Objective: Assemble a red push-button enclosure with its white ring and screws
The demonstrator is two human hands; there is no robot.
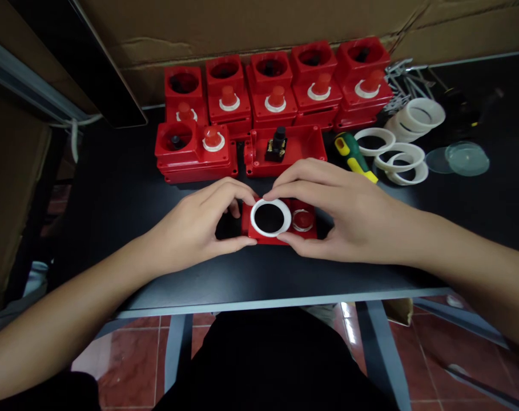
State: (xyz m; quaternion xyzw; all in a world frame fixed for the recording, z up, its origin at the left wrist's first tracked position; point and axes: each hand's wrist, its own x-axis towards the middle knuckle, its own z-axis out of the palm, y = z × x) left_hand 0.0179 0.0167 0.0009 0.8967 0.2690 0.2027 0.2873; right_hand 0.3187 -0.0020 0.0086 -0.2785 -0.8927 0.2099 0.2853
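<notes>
A red plastic cover (280,222) lies on the black table (113,200) between my hands. A white ring (270,217) sits on its round hole, and a red button (302,220) shows to the right of it. My left hand (199,225) curls round the cover's left end, thumb below and fingertips on the ring's edge. My right hand (340,211) grips the right end, fingers arched over the top and thumb along the near edge.
Several assembled red boxes (276,85) stand in rows at the back, with an open red base (285,149) just behind the cover. A green-yellow screwdriver (353,155), loose white rings (396,154), clear discs (467,158) and metal parts lie at right. Cardboard stands behind.
</notes>
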